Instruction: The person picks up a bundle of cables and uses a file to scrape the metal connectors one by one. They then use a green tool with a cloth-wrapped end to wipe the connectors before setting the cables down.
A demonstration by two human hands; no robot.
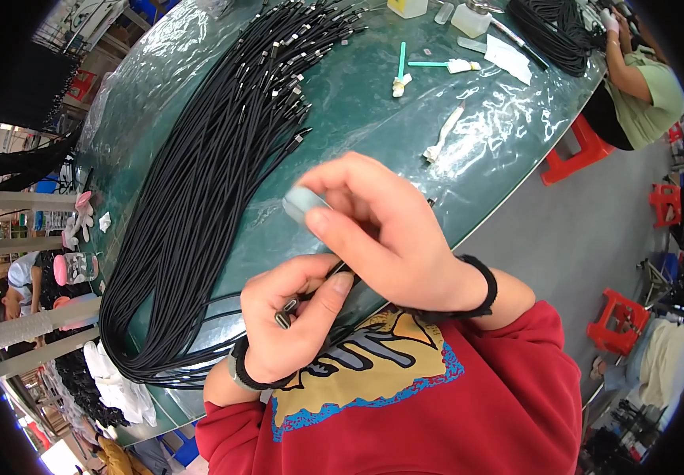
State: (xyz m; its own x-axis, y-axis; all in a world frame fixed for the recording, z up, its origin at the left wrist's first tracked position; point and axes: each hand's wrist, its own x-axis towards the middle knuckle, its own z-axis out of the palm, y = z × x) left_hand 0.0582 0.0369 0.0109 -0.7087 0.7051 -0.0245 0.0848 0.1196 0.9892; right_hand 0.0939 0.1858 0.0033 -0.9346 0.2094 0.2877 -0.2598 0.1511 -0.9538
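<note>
My left hand (290, 313) is closed round black cables, and their metal connector ends (285, 315) stick out between thumb and fingers. Just above it, my right hand (389, 229) has thumb and forefinger pinched together at a small pale, translucent bluish piece (302, 203). Its exact kind I cannot make out. To the left, a long thick bundle of black cables (199, 150) lies looped on the table, its many plugs fanned out at the far end. Several cable strands run from the loop's near end toward my left hand.
The green table (342, 119) wears a clear plastic sheet. Green-handled sticks (429, 63) with white wrapped ends, a twisted white scrap (445, 134), white paper (508, 59) and a bottle (471, 20) lie beyond. Another cable coil (556, 36) sits far right, near a co-worker (647, 87) and red stools (579, 154).
</note>
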